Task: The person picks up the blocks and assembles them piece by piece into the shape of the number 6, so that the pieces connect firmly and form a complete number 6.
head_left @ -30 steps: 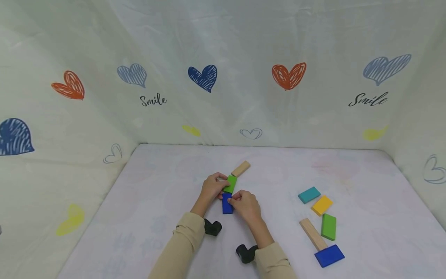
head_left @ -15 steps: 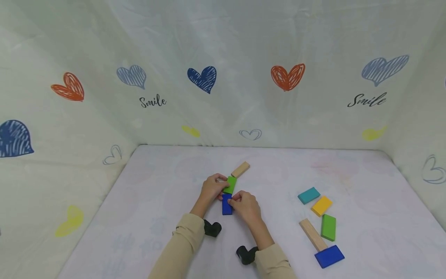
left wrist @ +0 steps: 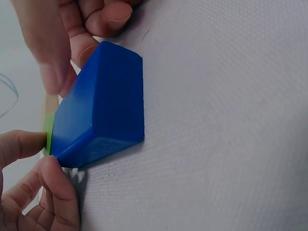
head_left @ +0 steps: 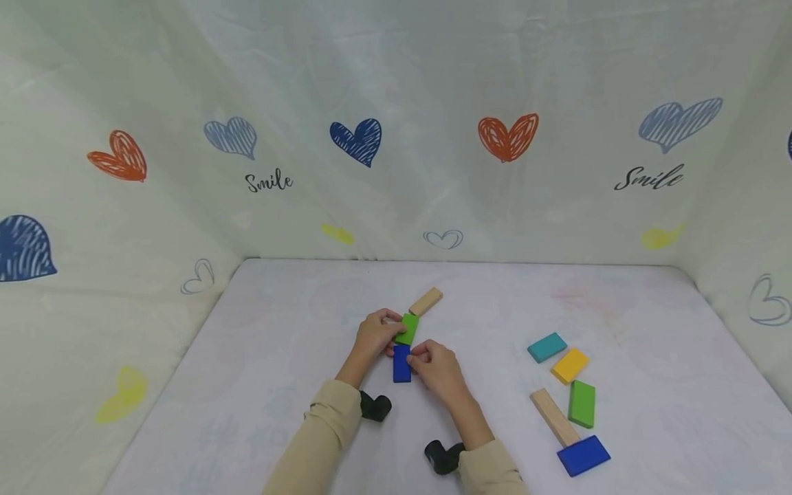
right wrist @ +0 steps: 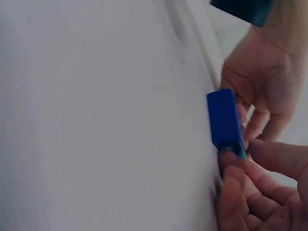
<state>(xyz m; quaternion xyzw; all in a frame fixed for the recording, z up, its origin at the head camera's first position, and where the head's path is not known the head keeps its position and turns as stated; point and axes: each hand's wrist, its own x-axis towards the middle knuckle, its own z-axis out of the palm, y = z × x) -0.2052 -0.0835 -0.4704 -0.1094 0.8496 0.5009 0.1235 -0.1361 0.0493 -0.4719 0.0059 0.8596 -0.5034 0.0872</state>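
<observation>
A line of flat blocks lies on the table. My left hand (head_left: 374,333) pinches the green block (head_left: 408,329), its thumb on the block's face. In the left wrist view, a left finger (left wrist: 60,180) also meets the corner of the blue block (left wrist: 103,101), which abuts the green one. My right hand (head_left: 439,368) is at the blue block's right side, fingers bent and thumb lifted off the top face. The right wrist view shows its fingertips close by the blue block (right wrist: 224,118); contact is unclear. A natural wood block (head_left: 426,302) lies angled beyond the green one.
To the right lie a teal block (head_left: 547,348), a yellow block (head_left: 570,366), another green block (head_left: 582,404), a long wood block (head_left: 555,417) and another blue block (head_left: 584,455). A white cloth wall with printed hearts borders the table (head_left: 278,289).
My right thumb has come off the blue block's top face to its right edge, and the right wrist has shifted slightly right. The left hand keeps its hold on the green block.
</observation>
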